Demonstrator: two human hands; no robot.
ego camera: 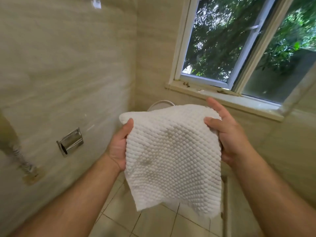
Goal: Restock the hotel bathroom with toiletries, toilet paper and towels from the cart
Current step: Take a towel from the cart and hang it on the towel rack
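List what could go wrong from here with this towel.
1. The left hand and right hand grip the white towel only at its upper edges; its loose lower end hangs over the tiled floor and might brush it if lowered.
2. Faint grey marks on the towel suggest it may not be clean enough to put out.
3. The window sill carries debris; laying it there could soil it.

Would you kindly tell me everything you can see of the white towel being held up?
The towel is white, with a bumpy, waffle-like weave that looks soft and thick. It hangs over the tiled floor, lower edge loose. Faint greyish smudges mark its middle. The left hand and right hand hold its upper sides, thumbs in front.
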